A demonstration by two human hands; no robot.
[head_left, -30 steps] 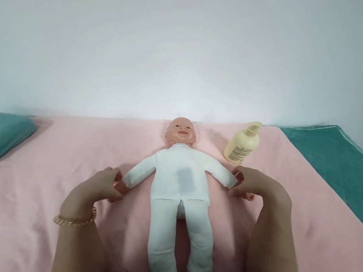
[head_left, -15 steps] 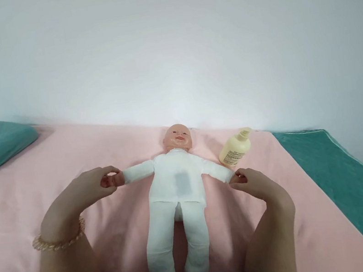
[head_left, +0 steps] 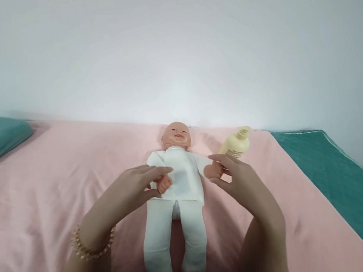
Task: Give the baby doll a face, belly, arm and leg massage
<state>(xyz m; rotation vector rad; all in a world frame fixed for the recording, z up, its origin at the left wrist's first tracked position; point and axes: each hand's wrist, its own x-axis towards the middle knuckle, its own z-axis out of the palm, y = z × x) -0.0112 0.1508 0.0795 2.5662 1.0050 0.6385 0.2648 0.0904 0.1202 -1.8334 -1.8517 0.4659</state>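
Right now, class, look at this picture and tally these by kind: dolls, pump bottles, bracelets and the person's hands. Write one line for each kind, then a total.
Doll: 1
Pump bottle: 1
Bracelet: 1
Hands: 2 (left hand, right hand)
Total: 5

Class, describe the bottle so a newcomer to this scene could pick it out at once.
Find the pink sheet below the pale wall, then the white-clothed doll lying on it. The bottle is right of the doll in the picture, just beyond the person's right hand; its pale yellow colour, dark print and pump top set it apart.
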